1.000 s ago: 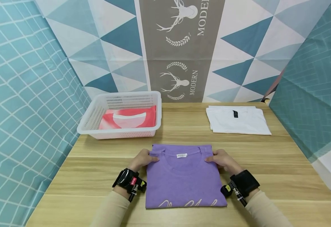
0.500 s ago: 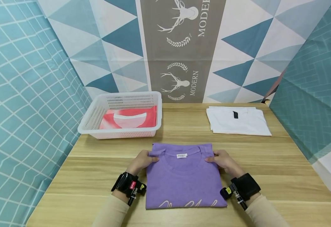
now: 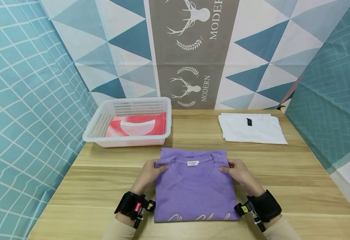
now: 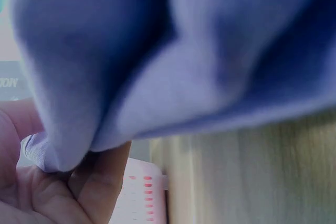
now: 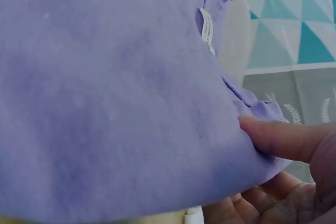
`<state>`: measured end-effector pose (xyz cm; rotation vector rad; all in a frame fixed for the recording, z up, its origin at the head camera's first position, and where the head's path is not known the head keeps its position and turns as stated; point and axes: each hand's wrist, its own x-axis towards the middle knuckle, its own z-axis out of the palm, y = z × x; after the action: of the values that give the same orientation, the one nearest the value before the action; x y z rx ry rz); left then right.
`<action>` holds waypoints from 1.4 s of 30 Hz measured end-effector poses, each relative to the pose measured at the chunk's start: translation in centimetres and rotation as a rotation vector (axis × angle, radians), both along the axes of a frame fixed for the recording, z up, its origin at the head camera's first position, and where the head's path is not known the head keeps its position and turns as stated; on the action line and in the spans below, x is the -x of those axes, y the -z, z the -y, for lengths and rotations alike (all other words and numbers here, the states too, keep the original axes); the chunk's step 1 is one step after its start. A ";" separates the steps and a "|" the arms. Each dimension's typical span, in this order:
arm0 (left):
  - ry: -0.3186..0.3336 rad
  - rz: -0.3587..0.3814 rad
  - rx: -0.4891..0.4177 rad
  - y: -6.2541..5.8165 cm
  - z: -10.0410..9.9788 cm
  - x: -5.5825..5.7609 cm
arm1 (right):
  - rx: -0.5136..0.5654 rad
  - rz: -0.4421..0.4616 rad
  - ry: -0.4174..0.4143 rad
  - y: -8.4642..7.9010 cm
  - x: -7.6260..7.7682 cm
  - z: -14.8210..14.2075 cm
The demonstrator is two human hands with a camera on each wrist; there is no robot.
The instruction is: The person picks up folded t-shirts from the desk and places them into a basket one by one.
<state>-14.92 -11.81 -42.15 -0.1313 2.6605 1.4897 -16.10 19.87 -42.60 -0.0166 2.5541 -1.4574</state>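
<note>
Head cam's bright and pretty even, just soft shadow beside the white plastic basket [image 3: 133, 142]. Left wrist cam's rough tho, purple T-shirt [image 4: 68, 51] way out of focus, bluish. Right one's kinda hazy.

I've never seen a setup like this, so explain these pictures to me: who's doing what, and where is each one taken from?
There's no robot: a person works bare-handed, wearing a black strap with a small camera on each wrist. The wide pictures come from a camera on the head; the two close-ups come from the wrist cameras. On the wooden table, the left hand and right hand grip a folded purple shirt, one at each side. Farther back are a white basket with a red garment inside and, to the right, a folded white shirt.
</note>
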 end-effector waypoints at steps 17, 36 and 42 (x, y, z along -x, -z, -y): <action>-0.050 -0.119 -0.034 -3.3 0.0 -2.1 | 0.028 -0.111 0.058 -3.9 -2.7 0.0; -0.089 -0.182 -0.103 -5.4 0.8 -3.6 | 0.025 -0.171 0.033 -6.6 -4.4 0.4; -0.103 -0.204 -0.091 -6.2 1.3 -3.9 | -0.002 -0.228 -0.006 -7.2 -4.6 0.8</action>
<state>-11.01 -13.08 -36.00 -0.1169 2.7729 1.7406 -11.45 19.11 -35.42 -0.2007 2.7298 -1.5309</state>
